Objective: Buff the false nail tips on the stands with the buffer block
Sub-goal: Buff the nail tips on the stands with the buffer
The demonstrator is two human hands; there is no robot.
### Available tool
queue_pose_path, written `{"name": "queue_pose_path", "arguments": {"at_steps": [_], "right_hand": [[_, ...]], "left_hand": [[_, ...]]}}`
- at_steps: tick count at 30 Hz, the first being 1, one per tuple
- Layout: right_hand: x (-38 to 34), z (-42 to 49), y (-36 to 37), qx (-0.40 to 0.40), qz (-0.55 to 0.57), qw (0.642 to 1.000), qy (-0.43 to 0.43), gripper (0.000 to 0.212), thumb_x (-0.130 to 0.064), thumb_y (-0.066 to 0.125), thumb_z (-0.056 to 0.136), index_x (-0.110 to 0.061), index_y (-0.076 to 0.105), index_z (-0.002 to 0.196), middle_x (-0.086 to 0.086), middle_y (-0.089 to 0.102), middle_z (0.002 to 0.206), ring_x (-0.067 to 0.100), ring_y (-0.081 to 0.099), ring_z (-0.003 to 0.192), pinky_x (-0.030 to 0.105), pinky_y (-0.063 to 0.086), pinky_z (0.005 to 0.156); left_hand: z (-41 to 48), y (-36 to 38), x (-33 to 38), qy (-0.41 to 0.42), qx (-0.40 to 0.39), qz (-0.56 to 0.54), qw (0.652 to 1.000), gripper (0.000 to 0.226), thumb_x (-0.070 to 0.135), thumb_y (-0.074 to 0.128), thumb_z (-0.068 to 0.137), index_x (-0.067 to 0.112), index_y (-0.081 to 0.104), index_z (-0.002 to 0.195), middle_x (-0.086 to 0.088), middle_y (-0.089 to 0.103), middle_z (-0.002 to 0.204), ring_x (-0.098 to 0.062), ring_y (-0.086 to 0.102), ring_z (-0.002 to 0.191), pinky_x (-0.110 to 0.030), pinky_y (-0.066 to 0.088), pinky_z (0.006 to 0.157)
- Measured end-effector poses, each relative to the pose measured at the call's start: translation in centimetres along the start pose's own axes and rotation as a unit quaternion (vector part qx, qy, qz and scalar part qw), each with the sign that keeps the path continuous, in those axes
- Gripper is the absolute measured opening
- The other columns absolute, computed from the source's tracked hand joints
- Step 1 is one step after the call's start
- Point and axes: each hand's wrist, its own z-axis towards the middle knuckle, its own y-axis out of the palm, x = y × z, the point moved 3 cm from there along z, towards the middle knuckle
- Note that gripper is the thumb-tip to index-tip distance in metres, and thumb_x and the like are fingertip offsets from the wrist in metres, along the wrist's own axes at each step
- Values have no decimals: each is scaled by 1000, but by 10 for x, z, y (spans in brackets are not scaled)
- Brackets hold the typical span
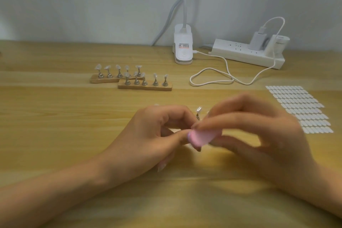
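The left hand (157, 135) and right hand (259, 135) meet over the worktop (55, 116), well in front of the clip lamp (182, 46). The right hand, blurred, pinches a pink buffer block (201, 138) between thumb and fingers. The left hand's fingers are curled inward, with its thumb tip against the block. What it grips, if anything, is hidden, so I cannot tell. Just behind the fingertips, on the lamp's side, a small metal stand (197, 115) rises with a clear nail tip (199, 109) on top.

Left of the lamp and a little nearer the person, two wooden strips lie side by side, the back strip (96, 80) partly behind the front strip (146, 87). Each carries a row of metal stands topped with nail tips. Right of the lamp sits a white power strip (240, 55). A white cable (212, 77) loops from the lamp across the worktop. A sheet of white oval tabs (299, 107) lies further right and nearer.
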Motion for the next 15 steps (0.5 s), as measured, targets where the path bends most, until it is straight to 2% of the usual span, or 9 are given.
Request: {"name": "queue_pose_path", "arguments": {"at_steps": [2,5,8,12,15], "right_hand": [[0,1,1,-9,-12,1000,-10,16,-21,68,90,-23,71,106,-2,64,102,7,64,95,19,49,86],[5,4,-5,16,2,1000,20,16,-21,71,90,-24,68,106,-4,63,100,9,65,96,27,52,85],[1,3,0,-21,0,1000,-16,16,-20,67,91,-23,70,106,-5,63,99,6,63,95,17,48,87],[4,5,-3,6,1,1000,11,16,-20,70,90,-21,70,106,-1,64,101,8,65,95,25,52,85],[0,2,3,-24,-4,1000,-18,16,-20,68,91,-20,73,106,-1,65,101,7,64,94,19,49,87]], "left_hand": [[0,1,0,2,0,3,1000,9,18,63,88,20,67,81,0,74,79,-5,42,29,-10,31,39],[0,2,0,2,3,-10,1000,9,19,62,91,15,67,85,1,74,79,-7,40,28,-10,31,39],[0,1,0,9,4,7,1000,13,11,59,97,14,67,87,3,73,78,-5,41,29,-10,31,38],[0,1,1,12,4,1,1000,11,19,60,94,14,67,87,2,73,77,-6,40,29,-10,32,39],[0,3,1,17,-1,17,1000,12,12,57,93,15,66,85,8,71,75,-3,41,29,-11,31,39]]}}
